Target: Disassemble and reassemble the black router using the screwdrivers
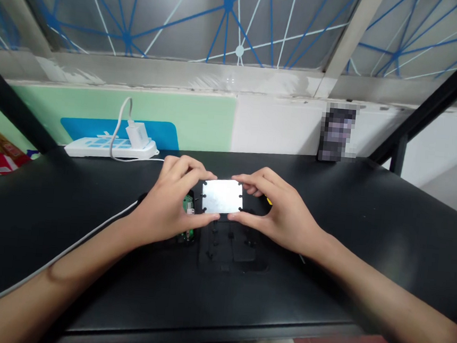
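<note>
Between both hands I hold up a small rectangular silver metal plate [223,196] with dark notches along its two short sides. My left hand [174,196] pinches its left end, thumb at the lower edge and fingers at the upper edge. On the right end, my right hand [277,205] grips it the same way. Partly hidden behind my left hand lies a green circuit board [188,234] in a dark casing. Below the plate, a black plastic housing [228,246] rests on the table. Something yellow [269,200] peeks out behind my right hand.
A white power strip [94,147] with a plugged-in charger [138,135] stands at the back left of the black table [369,205]. Its white cable [86,242] runs past my left arm. A red and orange packet [2,149] lies far left. A pixelated dark object [336,133] leans against the wall.
</note>
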`<move>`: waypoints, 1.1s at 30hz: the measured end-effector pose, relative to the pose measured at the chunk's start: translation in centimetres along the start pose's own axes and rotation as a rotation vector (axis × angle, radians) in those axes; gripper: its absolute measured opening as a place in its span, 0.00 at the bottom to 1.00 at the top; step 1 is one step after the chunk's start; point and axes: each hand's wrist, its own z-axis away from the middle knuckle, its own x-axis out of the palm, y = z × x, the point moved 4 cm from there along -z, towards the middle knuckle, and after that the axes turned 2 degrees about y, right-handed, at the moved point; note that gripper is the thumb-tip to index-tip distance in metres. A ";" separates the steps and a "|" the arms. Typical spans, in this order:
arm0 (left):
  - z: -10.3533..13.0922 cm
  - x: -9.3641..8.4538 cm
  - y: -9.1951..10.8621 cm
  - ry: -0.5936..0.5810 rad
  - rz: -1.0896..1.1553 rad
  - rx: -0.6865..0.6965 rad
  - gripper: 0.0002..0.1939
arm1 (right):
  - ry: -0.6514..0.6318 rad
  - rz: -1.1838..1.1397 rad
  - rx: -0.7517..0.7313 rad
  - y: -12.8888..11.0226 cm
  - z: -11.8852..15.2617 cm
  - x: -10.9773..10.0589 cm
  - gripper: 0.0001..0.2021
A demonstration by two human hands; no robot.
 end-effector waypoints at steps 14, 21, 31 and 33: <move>0.1 0.3 0.2 0.001 -0.034 0.021 0.26 | -0.026 0.025 -0.006 0.0 0.0 0.1 0.28; 0.0 0.3 0.4 0.002 -0.054 0.034 0.25 | -0.001 -0.002 -0.032 -0.2 0.1 -0.1 0.28; 0.0 0.5 1.3 -0.002 -0.020 0.004 0.22 | 0.031 -0.044 -0.112 -0.9 0.0 -0.2 0.29; 0.0 0.4 1.5 -0.009 -0.004 -0.002 0.22 | 0.032 -0.059 -0.125 -1.0 0.1 -0.1 0.30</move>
